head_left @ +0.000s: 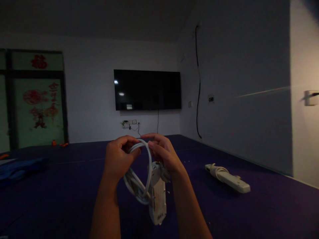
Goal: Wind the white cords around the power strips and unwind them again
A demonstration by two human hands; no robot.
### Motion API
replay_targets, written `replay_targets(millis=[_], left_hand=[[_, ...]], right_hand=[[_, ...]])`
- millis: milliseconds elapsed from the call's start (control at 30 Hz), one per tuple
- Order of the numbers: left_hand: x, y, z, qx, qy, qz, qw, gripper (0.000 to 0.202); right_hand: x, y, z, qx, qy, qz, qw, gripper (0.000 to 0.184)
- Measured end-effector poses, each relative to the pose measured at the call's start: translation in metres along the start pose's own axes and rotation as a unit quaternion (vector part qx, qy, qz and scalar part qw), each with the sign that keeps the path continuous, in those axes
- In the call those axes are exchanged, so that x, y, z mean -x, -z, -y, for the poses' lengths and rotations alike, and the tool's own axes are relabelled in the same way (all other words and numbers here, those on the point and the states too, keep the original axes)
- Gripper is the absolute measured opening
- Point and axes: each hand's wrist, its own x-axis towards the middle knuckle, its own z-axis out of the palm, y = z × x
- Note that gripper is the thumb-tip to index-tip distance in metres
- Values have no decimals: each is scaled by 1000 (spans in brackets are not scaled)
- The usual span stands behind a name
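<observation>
My left hand (pixel 120 156) is closed round a looped white cord (pixel 149 172), pinching it between thumb and fingers. My right hand (pixel 163 152) is closed against the right side of the same loop, its thumb on the cord and its index finger stretched toward the left hand. Under both hands hangs a white power strip (pixel 158 202), tilted upright, with the coils beside its upper end. What the right hand's lower fingers hold is partly hidden. Another white power strip (pixel 235 181), its own cord wound round one end, lies on the purple surface to the right.
The wide purple surface (pixel 74 196) reaches to the walls. Dark blue cloth (pixel 22 169) lies at the left, with small orange items (pixel 54 142) at the far edge. A wall-mounted television (pixel 148 89) hangs ahead; a black cable (pixel 198 96) runs down the right wall.
</observation>
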Motion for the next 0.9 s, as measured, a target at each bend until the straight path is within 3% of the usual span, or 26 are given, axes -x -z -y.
replay_targets(millis=[333, 567, 633, 733, 900], left_hand=[[-2, 3, 8, -68, -40, -7, 997, 9], [-5, 2, 17, -164, -97, -28, 981, 26], [-6, 3, 22, -147, -83, -49, 984, 32], [-8, 7, 29, -43, -18, -107, 993, 38], [-11, 17, 40, 77, 57, -195, 976, 56]], right_hand=[[-5, -7, -2, 15, -23, -37, 999, 34], [-13, -7, -11, -5, -38, -192, 981, 35], [-13, -4, -11, -22, -34, -231, 972, 36], [-12, 3, -9, -52, -18, -261, 964, 37], [-5, 16, -4, -75, 32, -286, 955, 36]])
